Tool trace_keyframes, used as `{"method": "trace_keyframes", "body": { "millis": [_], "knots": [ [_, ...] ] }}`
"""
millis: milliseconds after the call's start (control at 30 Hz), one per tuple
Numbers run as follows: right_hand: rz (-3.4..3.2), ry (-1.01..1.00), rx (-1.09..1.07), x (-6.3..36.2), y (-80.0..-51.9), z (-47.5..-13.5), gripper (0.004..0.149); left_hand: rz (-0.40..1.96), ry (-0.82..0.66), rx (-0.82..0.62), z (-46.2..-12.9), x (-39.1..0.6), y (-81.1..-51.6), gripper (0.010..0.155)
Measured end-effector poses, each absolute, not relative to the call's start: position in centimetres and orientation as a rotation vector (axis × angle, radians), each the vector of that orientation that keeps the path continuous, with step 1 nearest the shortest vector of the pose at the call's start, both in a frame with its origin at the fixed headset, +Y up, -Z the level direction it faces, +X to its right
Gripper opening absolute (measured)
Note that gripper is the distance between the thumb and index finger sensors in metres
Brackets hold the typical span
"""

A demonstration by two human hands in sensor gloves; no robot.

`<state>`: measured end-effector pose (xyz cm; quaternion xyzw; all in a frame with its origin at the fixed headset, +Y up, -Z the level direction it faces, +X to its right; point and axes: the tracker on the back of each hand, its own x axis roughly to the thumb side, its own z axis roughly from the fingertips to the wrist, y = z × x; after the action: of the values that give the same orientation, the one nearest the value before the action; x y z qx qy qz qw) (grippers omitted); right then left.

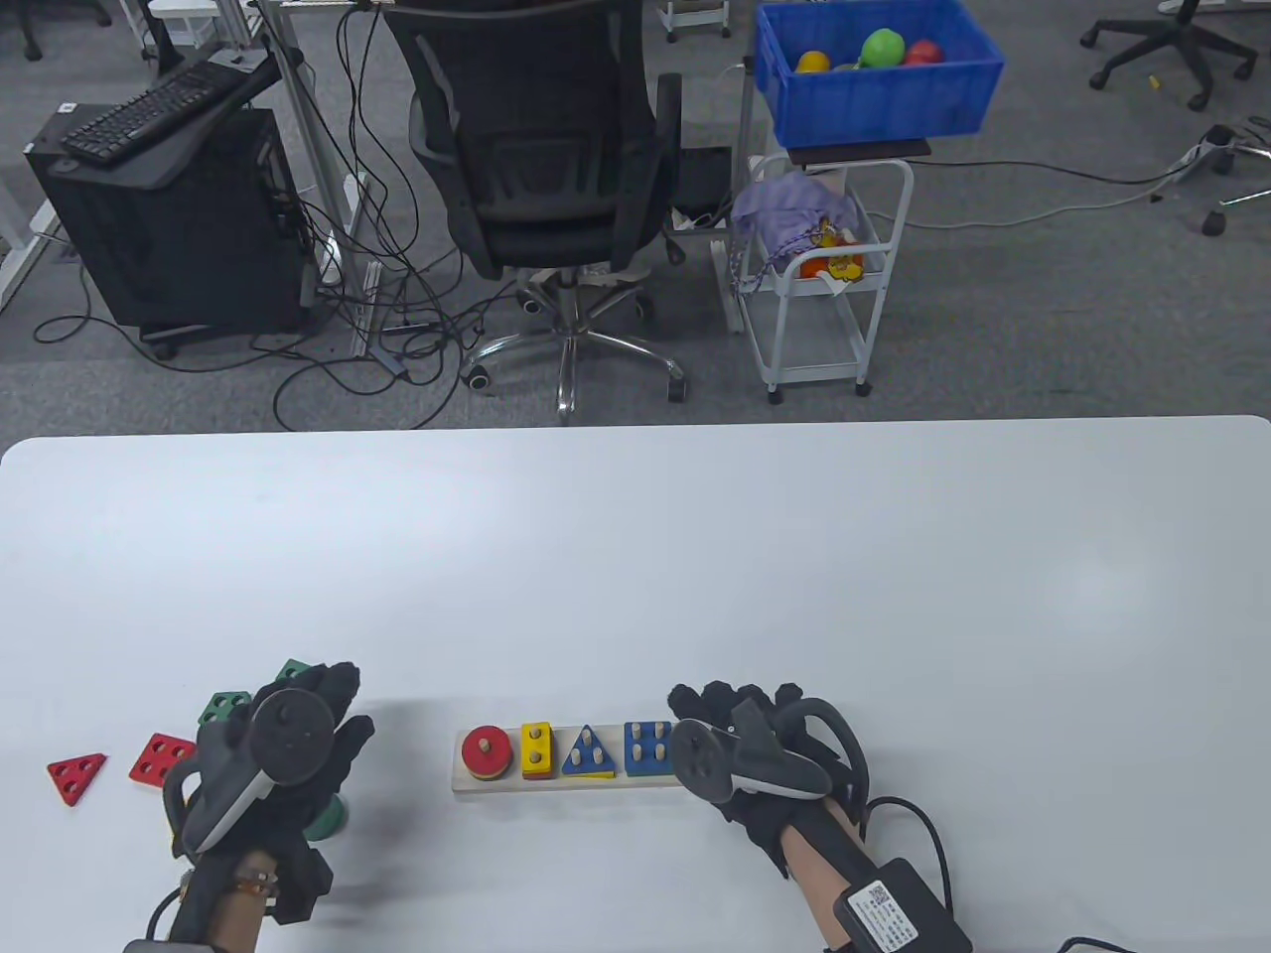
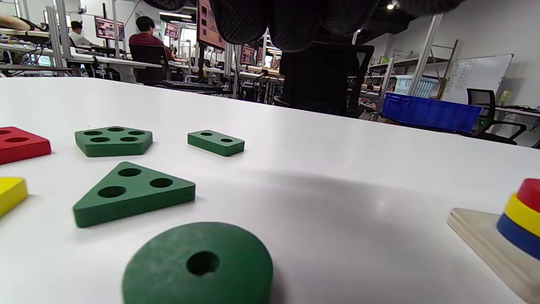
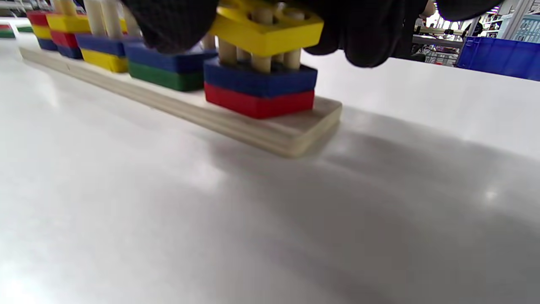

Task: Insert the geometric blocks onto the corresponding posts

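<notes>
A wooden post board (image 1: 571, 786) lies near the front of the table, carrying a red disc (image 1: 487, 751), a yellow rectangle (image 1: 536, 749), a blue triangle (image 1: 589, 751) and a blue square (image 1: 647, 747). My right hand (image 1: 735, 705) covers the board's right end. In the right wrist view its fingers (image 3: 168, 21) grip a yellow block (image 3: 265, 31) part way down the posts, above a blue and a red block (image 3: 259, 90). My left hand (image 1: 283, 740) hovers empty over loose blocks: a green disc (image 2: 198, 266), green triangle (image 2: 133, 192), green pentagon (image 2: 113, 140) and green rectangle (image 2: 216, 142).
A red square block (image 1: 159, 759) and a red triangle (image 1: 76, 774) lie at the far left of the table. A yellow block's corner (image 2: 10, 192) shows in the left wrist view. An office chair (image 1: 556, 169) and a cart with a blue bin (image 1: 874, 89) stand beyond the far edge.
</notes>
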<state>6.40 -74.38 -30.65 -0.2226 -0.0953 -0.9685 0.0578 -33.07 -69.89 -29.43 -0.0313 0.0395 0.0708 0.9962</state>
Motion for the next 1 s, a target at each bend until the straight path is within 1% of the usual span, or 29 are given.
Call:
{"method": "trace_keyframes", "body": {
  "millis": [67, 133, 233, 300, 433, 533, 567, 633, 667, 733, 833, 1000],
  "knots": [
    [-2.989, -0.324, -0.705, 6.9, -74.3, -30.8, 0.082, 0.140, 0.079, -0.068, -29.3, -33.2, -69.7, 0.062],
    [-3.103, -0.312, -0.708, 7.8, -73.6, -30.9, 0.081, 0.135, 0.083, -0.086, -29.1, -33.5, -69.3, 0.063],
    [-3.217, -0.294, -0.602, 10.0, -72.5, -31.3, 0.077, 0.122, 0.093, -0.122, -28.7, -34.1, -68.8, 0.065],
    [-3.253, -0.273, -0.511, 11.7, -72.1, -31.5, 0.075, 0.105, 0.097, -0.170, -28.7, -34.4, -68.8, 0.068],
    [-3.286, -0.287, -0.345, 14.8, -72.0, -31.9, 0.072, 0.013, 0.112, -0.326, -28.9, -34.6, -69.7, 0.071],
    [-3.326, -0.294, -0.276, 16.2, -72.2, -32.1, 0.071, -0.128, 0.104, -0.444, -29.2, -33.6, -71.0, 0.072],
    [-3.331, -0.300, -0.270, 16.3, -72.3, -32.1, 0.071, -0.155, 0.090, -0.465, -29.2, -33.3, -71.2, 0.073],
    [-3.332, -0.314, -0.262, 16.5, -72.5, -32.2, 0.070, -0.184, 0.064, -0.463, -29.4, -32.8, -71.6, 0.076],
    [-3.327, -0.327, -0.262, 16.5, -72.5, -32.3, 0.070, -0.211, 0.058, -0.493, -29.4, -32.6, -72.0, 0.077],
    [-3.319, -0.335, -0.267, 16.4, -72.6, -32.3, 0.070, -0.275, 0.048, -0.515, -29.4, -32.2, -72.7, 0.077],
    [-3.314, -0.340, -0.277, 16.3, -72.5, -32.2, 0.069, -0.335, 0.036, -0.511, -29.4, -31.5, -73.5, 0.073],
    [-3.325, -0.326, -0.279, 16.4, -72.3, -32.1, 0.068, -0.413, 0.035, -0.521, -29.4, -30.8, -74.4, 0.074]
  ]
}}
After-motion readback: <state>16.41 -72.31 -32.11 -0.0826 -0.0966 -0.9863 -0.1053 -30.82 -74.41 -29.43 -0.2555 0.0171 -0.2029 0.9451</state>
